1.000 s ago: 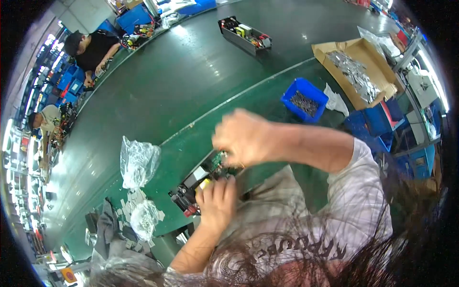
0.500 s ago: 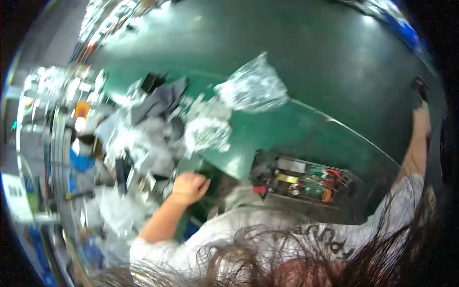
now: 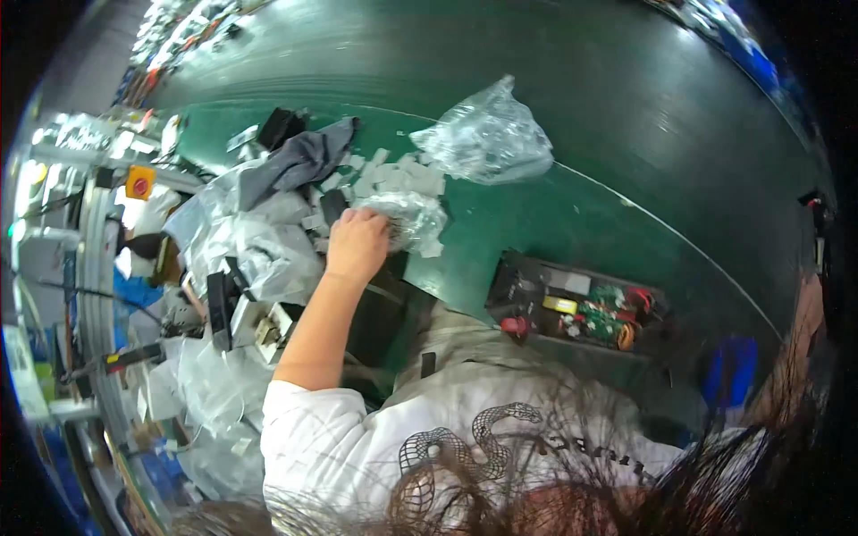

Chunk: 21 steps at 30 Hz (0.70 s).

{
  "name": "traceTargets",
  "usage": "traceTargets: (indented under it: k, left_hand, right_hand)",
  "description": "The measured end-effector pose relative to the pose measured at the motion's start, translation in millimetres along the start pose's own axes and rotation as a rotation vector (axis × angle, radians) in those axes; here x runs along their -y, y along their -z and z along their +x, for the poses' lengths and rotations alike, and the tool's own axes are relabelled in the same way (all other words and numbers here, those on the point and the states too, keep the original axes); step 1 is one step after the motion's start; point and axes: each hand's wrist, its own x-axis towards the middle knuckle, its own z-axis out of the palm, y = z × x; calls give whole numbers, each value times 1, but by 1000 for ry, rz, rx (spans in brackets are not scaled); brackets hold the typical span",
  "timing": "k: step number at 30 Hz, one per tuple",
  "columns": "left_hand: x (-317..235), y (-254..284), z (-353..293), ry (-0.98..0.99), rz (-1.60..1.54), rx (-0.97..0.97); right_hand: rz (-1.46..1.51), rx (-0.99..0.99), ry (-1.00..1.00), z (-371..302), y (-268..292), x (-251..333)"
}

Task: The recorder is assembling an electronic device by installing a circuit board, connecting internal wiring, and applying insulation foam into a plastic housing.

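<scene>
My left hand (image 3: 359,239) reaches onto the green worktop (image 3: 456,272). Its fingers curl over the left edge of a crumpled clear plastic bag (image 3: 416,217), closed on it. Under and behind this bag lie many small pale flat pieces (image 3: 384,177). A black block (image 3: 333,205) sits just left of my knuckles. Stretched out to the far right, my right forearm (image 3: 807,313) runs up to the dark rim of the picture. Something dark with a spot of red (image 3: 814,204) shows at its end, where my right fingers cannot be made out.
A larger clear bag (image 3: 490,138) lies farther back. A black tray (image 3: 581,308) of circuit boards and coils stands in front of me, with a blue bin (image 3: 730,371) to its right. Grey cloth (image 3: 304,163), plastic sheeting (image 3: 268,246) and black parts (image 3: 219,308) crowd the left side.
My left hand has moved forward from the worktop's near edge to the crumpled bag. My right arm has shifted outward and lower, toward the right rim. The whole view has turned slightly.
</scene>
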Motion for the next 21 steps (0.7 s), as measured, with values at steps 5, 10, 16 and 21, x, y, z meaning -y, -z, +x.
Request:
traceTargets:
  k: [5,10,16,21]
  left_hand:
    - [7,-8,8,-42,123,119]
    - [53,-42,-5,-97,163,-64]
    - [57,-38,-12,-190,70,-183]
    - [123,-88,-33,-173,-15,-286]
  right_hand:
    - [-42,201,-107,-117,117,-4]
    - [38,178,-49,-195,158,0]
    - [48,224,-123,-252,158,-14]
    - [28,245,-64,-257,115,6]
